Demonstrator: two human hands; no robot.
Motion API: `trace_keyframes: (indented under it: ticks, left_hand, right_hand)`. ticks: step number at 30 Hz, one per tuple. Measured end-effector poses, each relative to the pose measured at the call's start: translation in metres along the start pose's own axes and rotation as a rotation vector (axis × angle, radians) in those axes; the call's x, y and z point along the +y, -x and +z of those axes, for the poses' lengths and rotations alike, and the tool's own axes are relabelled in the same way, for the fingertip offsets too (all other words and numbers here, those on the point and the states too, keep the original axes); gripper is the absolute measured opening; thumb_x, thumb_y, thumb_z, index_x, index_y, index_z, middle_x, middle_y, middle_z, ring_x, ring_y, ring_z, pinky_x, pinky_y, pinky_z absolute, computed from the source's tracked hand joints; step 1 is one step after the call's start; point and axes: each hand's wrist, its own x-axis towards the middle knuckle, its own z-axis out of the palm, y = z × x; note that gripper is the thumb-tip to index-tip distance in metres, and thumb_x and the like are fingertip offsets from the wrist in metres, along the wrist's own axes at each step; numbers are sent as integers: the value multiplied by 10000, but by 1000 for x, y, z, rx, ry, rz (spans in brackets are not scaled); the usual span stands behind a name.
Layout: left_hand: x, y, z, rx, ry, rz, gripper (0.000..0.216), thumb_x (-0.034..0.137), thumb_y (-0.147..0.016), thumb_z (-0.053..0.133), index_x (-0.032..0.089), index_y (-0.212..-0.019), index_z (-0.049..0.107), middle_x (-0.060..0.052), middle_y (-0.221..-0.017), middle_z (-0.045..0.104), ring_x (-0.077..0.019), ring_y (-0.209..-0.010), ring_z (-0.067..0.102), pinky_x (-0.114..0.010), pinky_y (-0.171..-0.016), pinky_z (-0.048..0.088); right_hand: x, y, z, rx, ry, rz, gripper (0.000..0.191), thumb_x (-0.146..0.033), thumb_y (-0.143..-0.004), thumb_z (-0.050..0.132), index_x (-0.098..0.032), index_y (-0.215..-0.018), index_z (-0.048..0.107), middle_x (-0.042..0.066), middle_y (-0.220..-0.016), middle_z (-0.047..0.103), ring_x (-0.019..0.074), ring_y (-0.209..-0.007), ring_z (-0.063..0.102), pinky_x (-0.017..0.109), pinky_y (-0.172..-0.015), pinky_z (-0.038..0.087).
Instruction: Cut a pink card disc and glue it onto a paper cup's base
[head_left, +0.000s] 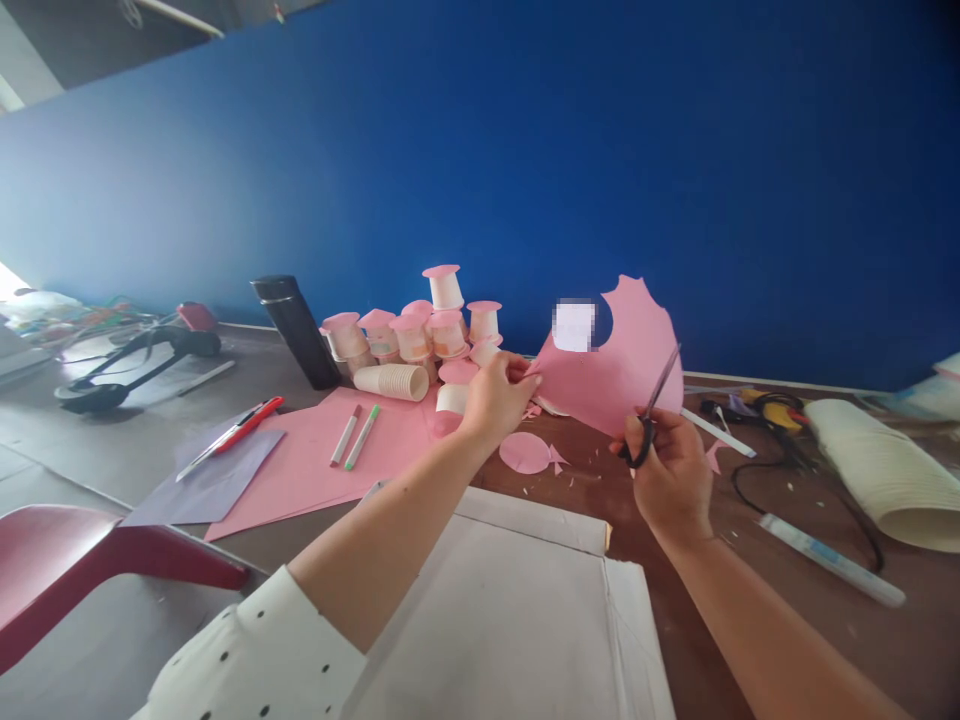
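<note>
My left hand [496, 396] pinches the left edge of a pink paper sheet [615, 365], holding it up above the floor. My right hand [671, 470] grips black-handled scissors [651, 412], whose blades reach up into the sheet's right side. The sheet has curved cut-outs along its top edge. A cut pink paper disc [525, 452] lies on the brown floor below the sheet, with small pink scraps around it.
Several white paper cups capped with pink discs [420, 330] are piled by the blue wall, beside a black flask [296, 330]. Pink sheets with two markers [354, 436], a red pen [244, 425], a glue stick [829, 558], a white roll [885, 470], flat cardboard [510, 620] and a red chair [90, 560] surround me.
</note>
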Motion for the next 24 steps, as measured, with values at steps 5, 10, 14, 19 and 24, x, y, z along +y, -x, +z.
trace_keyframes:
  ticks: [5, 10, 14, 19, 24]
  left_hand:
    - [10, 5, -14, -5, 49, -58, 131, 260, -741, 737, 158, -730, 656, 10, -565, 578, -96, -471, 536, -206, -469, 382]
    - [11, -3, -17, 199, 220, -90, 250, 331, -714, 752, 157, -624, 597, 44, -489, 489, -52, -415, 404, -188, -418, 304]
    - [8, -5, -12, 193, 485, -139, 300, 352, -666, 793, 157, -646, 565, 74, -472, 416, -33, -404, 362, -166, -393, 245]
    - [6, 2, -2, 165, 653, -229, 290, 290, -636, 815, 152, -674, 562, 71, -503, 446, -26, -402, 380, -152, -377, 254]
    - [2, 10, 10, 151, 706, -347, 258, 254, -667, 793, 152, -693, 557, 53, -527, 492, -36, -421, 432, -142, -378, 285]
  right_hand:
    - [-2, 4, 2, -89, -61, 25, 336, -419, -762, 739, -223, -984, 579, -28, -706, 637, 119, -574, 615, 270, -593, 536]
    - [-7, 14, 2, -444, -2, 138, 358, -415, -761, 737, -214, -1039, 635, -11, -722, 643, 125, -615, 605, 261, -605, 516]
    - [-11, 18, 4, -650, 127, 242, 426, -478, -780, 708, -189, -1088, 655, 33, -800, 677, 167, -750, 639, 291, -704, 528]
    - [-10, 15, 4, -729, 210, 247, 463, -510, -809, 673, -208, -1157, 635, 77, -1022, 701, 220, -957, 647, 327, -846, 512]
    - [-8, 14, 4, -704, 284, 217, 445, -507, -831, 642, -227, -1176, 627, 69, -1102, 690, 224, -988, 644, 322, -845, 509]
